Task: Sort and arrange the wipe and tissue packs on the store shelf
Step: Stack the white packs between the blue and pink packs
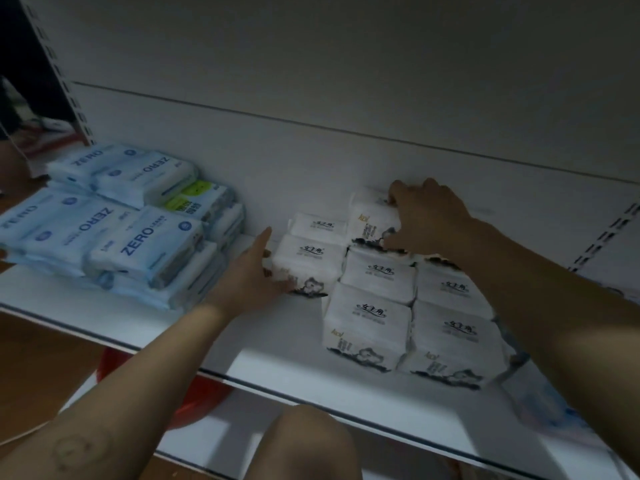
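Note:
Several white tissue packs with black ink print lie in rows on the white shelf (221,337). My left hand (254,275) grips the left side of one tissue pack (306,261) in the left row. My right hand (426,216) holds a raised tissue pack (372,220) at the back by the shelf wall, fingers curled over its top and side. Two front tissue packs (367,323) sit side by side near the shelf edge. A stack of blue ZERO wipe packs (138,237) lies at the left.
A green-labelled pack (199,199) sits behind the blue stack. A slotted upright (59,71) borders the shelf at left, another (606,237) at right. A red object (201,400) lies below the shelf edge. My knee (304,445) is under the front lip.

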The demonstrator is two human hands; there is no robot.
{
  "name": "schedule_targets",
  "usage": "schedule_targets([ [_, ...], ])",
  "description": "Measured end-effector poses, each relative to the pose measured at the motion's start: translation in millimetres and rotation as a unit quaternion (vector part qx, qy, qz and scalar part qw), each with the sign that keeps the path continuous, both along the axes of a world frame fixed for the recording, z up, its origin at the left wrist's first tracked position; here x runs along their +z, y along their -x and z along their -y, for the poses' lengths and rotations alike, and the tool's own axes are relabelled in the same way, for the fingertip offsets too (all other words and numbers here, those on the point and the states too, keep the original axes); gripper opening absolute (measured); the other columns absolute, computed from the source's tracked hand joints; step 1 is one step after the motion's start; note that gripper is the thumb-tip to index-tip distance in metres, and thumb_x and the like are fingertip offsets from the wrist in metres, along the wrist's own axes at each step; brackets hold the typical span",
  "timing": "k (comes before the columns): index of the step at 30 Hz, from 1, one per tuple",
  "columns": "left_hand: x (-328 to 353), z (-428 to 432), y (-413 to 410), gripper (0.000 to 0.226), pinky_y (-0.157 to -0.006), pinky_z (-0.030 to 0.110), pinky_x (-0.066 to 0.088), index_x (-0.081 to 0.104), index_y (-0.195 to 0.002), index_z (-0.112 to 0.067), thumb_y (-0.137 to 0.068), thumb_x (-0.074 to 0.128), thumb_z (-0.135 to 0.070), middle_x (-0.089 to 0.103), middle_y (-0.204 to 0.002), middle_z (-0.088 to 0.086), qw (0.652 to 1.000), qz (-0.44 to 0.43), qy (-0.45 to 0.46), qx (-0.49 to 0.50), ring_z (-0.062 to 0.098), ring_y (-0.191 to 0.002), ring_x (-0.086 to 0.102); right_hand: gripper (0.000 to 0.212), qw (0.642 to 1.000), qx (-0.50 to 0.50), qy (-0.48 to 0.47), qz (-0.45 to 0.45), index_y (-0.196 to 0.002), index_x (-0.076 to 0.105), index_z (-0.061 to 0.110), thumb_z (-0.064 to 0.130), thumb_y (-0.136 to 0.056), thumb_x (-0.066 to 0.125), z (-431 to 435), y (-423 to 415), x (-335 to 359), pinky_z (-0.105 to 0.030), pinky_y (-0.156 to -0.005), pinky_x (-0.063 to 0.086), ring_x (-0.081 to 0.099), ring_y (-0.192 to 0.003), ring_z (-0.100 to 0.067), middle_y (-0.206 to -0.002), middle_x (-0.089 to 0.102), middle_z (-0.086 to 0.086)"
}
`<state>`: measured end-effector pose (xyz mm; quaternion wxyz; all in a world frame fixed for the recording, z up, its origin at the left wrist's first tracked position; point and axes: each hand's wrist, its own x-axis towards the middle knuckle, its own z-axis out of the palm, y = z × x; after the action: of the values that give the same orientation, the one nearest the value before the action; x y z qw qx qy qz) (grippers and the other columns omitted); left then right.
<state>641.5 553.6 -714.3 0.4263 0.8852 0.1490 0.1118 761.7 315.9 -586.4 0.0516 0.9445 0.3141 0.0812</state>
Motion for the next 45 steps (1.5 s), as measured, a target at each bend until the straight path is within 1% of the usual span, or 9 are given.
schedule_targets([
  [5,41.0,-5.9,27.0,0.086,-0.091,0.027,0.043,0.028,-0.15,-0.025,-0.079,0.078,-0.028,0.041,-0.145,-0.002,0.999,0.041,0.007,0.024,0.009,-0.111,0.049,0.068,1.0,-0.014,-0.025,0.003,-0.116,0.04,0.012,0.048,-0.071,0.074,-10.5,9.0,5.1,-0.036,-0.083,0.03,0.049,-0.1,-0.029,-0.105,0.059,-0.011],
  [10,91.6,-2.7,54.2,0.105,-0.093,0.021,0.044,0.022,-0.143,-0.048,-0.065,0.088,-0.023,0.033,-0.145,-0.016,0.99,0.124,0.035,-0.055,0.001,-0.123,0.043,0.062,0.981,0.117,-0.153,0.023,-0.105,0.046,0.017,0.055,-0.064,0.074,-45.8,74.2,15.7,-0.034,-0.077,0.028,0.051,-0.091,-0.025,-0.097,0.06,-0.002],
  [14,92.6,-6.7,65.7,0.08,-0.087,0.027,0.051,0.045,-0.121,-0.043,-0.059,0.092,-0.02,0.054,-0.118,-0.009,0.992,0.026,-0.069,-0.102,0.012,-0.105,0.057,0.051,0.976,0.172,-0.112,-0.07,-0.107,0.05,0.023,0.051,-0.07,0.072,-68.8,109.7,-4.6,-0.032,-0.075,0.025,0.043,-0.091,-0.02,-0.103,0.059,-0.001],
  [17,64.2,-16.8,76.9,0.057,-0.07,0.024,0.05,0.055,-0.102,-0.04,-0.061,0.091,-0.022,0.057,-0.099,-0.007,0.994,-0.032,-0.069,-0.082,0.011,-0.089,0.057,0.045,0.974,0.139,-0.121,-0.134,-0.114,0.058,0.028,0.046,-0.076,0.072,-51.0,102.5,-7.5,-0.031,-0.086,0.033,0.047,-0.109,-0.022,-0.118,0.054,-0.001],
  [22,25.9,-5.4,72.1,0.05,-0.077,0.039,0.054,0.053,-0.097,-0.038,-0.067,0.086,-0.015,0.054,-0.11,-0.001,0.999,-0.011,-0.016,-0.049,0.02,-0.099,0.057,0.064,0.997,-0.006,-0.08,-0.018,-0.135,0.047,0.024,0.041,-0.079,0.072,19.4,54.1,18.8,-0.04,-0.103,0.032,0.038,-0.126,-0.03,-0.139,0.043,-0.011],
  [25,24.6,9.0,58.9,0.051,-0.079,0.03,0.044,0.051,-0.104,-0.038,-0.073,0.081,-0.012,0.047,-0.12,-0.004,0.996,-0.001,-0.053,-0.07,0.019,-0.104,0.049,0.089,0.992,-0.1,0.056,-0.057,-0.148,0.024,0.025,0.048,-0.077,0.072,63.8,26.1,19.6,-0.041,-0.103,0.032,0.032,-0.13,-0.032,-0.147,0.031,-0.013],
  [29,23.6,12.0,54.6,0.051,-0.078,0.027,0.04,0.05,-0.108,-0.039,-0.076,0.078,-0.012,0.044,-0.122,-0.007,0.994,-0.017,-0.061,-0.093,0.015,-0.104,0.046,0.101,0.985,-0.107,0.038,-0.127,-0.152,0.01,0.025,0.043,-0.078,0.075,85.2,11.0,4.3,-0.041,-0.104,0.036,0.027,-0.13,-0.033,-0.153,0.024,-0.009],
  [39,47.3,13.0,39.6,0.069,-0.105,0.029,0.033,0.028,-0.147,-0.041,-0.088,0.06,-0.053,0.029,-0.153,-0.005,0.998,-0.015,-0.024,-0.057,0.018,-0.135,0.038,0.081,0.994,-0.048,-0.099,-0.01,-0.13,0.041,0.02,0.046,-0.066,0.081,58.8,8.5,8.9,-0.032,-0.07,0.037,0.051,-0.099,-0.029,-0.11,0.06,-0.011],
  [45,45.2,29.3,18.5,0.061,-0.085,0.021,0.035,0.033,-0.145,-0.039,-0.09,0.051,-0.06,0.042,-0.14,0.006,0.984,-0.12,-0.108,-0.072,0.022,-0.114,0.055,0.068,0.989,0.061,-0.132,0.024,-0.116,0.045,0.018,0.046,-0.065,0.08,-34.7,13.6,16.9,-0.031,-0.065,0.029,0.048,-0.086,-0.022,-0.101,0.061,-0.006],
])
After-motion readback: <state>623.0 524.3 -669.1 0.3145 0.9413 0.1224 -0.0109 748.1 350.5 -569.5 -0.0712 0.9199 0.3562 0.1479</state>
